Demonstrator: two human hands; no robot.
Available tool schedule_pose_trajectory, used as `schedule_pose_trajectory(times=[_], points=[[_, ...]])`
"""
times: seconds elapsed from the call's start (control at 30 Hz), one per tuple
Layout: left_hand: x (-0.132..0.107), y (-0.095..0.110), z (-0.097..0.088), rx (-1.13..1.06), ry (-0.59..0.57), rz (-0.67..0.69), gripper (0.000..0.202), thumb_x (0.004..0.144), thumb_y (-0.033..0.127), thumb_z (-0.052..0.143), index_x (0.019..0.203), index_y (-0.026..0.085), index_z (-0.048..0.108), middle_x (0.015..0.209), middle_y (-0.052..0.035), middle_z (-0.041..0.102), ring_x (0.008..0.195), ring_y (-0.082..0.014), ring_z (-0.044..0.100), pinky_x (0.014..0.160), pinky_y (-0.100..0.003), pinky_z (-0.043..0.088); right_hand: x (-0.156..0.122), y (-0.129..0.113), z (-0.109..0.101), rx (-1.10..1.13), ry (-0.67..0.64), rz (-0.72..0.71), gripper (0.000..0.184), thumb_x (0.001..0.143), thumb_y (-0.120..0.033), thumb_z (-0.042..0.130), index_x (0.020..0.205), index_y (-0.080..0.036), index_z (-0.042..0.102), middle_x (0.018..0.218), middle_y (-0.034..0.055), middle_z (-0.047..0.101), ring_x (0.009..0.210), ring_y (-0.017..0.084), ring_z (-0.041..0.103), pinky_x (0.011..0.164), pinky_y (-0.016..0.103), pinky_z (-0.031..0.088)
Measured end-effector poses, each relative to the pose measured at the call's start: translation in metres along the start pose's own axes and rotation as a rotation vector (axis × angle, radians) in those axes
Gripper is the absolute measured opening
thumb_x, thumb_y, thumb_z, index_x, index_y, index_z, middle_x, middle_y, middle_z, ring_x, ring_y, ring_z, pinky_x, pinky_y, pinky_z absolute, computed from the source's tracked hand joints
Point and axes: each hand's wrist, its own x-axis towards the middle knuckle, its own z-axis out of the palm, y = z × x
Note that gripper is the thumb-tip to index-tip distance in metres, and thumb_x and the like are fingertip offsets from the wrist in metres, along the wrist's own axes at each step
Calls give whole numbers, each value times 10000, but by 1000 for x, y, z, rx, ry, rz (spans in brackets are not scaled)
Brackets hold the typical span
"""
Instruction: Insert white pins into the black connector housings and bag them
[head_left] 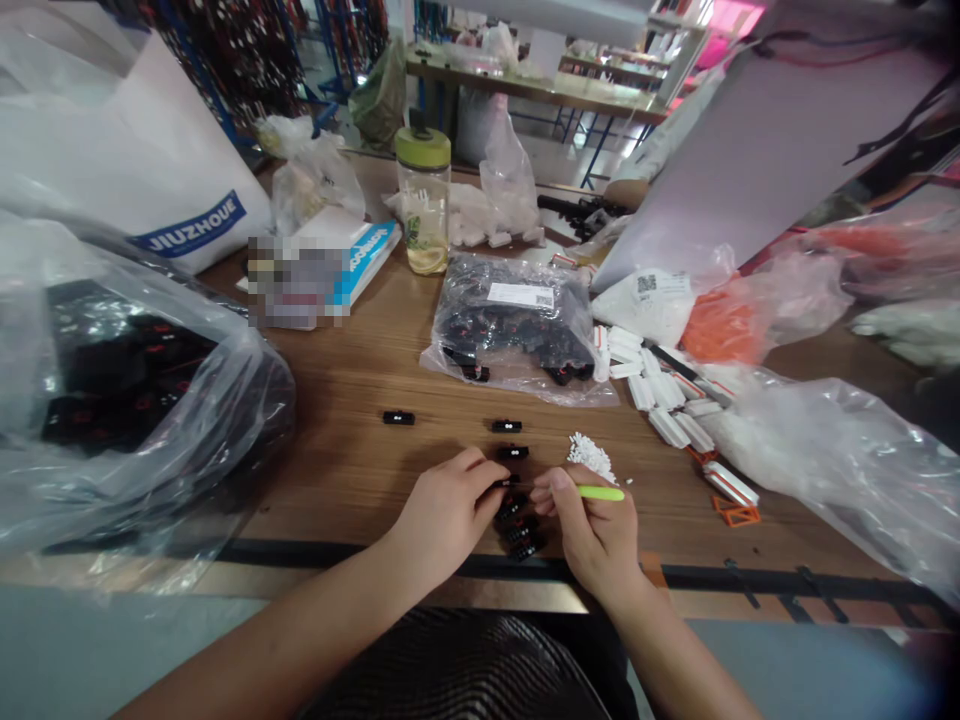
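Note:
My left hand [454, 505] is closed, thumb and fingers pinching a small black plastic connector [505, 482] on the table. A thin pointed tool with a yellow-green handle [600, 493] is gripped in my right hand [592, 520]; its slim tip reaches left toward that connector. Whether the tip touches it, I cannot tell. Several more black connectors [523, 540] lie just below, between my hands. Two others [514, 452] sit above my fingertips, and a single one [398, 417] lies apart to the left. Beside my right hand is a heap of tiny white pieces [589, 455].
Clear bags of black parts stand at left [255, 400] and centre back [517, 310]. White and orange pieces [667, 400] spread at right, near an orange-filled bag [724, 325]. A green-lidded bottle [424, 205] stands behind. Black tape [705, 577] runs along the table's front edge.

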Motion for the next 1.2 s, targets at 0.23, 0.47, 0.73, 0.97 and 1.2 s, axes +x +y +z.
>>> schedule_pose_trajectory(times=[0.23,0.47,0.73,0.97,1.2], points=[[0,2,-2,-7,-1,4,172,909,113,609,1031,189,702,963,-40,669,830,-203,683,781,-365,568,1,-2,1,-49,-1,31,263,982,-275,518,814,-184,700,702,23,699,578,124,656,575,232,546],[0,2,-2,-26,-19,-1,190,915,123,608,1060,200,703,987,-44,673,859,-202,684,815,-366,570,6,-6,2,-145,-100,44,264,986,-324,515,855,-191,701,749,45,712,660,159,686,623,266,563],[0,1,-1,-71,10,-5,157,900,108,617,1016,191,684,953,-29,670,824,-185,671,767,-330,554,1,-4,1,-63,44,21,294,989,-293,504,795,-184,697,687,26,691,566,128,651,562,239,542],[0,2,-3,-91,18,-26,133,876,92,631,952,195,666,911,-19,662,779,-171,653,722,-305,546,2,-4,5,-55,-23,20,282,987,-292,501,813,-187,697,691,27,687,582,133,652,572,242,541],[0,2,-3,-87,9,-33,122,887,110,634,964,198,666,929,-19,663,804,-182,664,744,-322,550,3,-11,5,-174,-83,-37,271,987,-277,484,795,-196,657,688,25,665,605,141,631,606,262,509]])
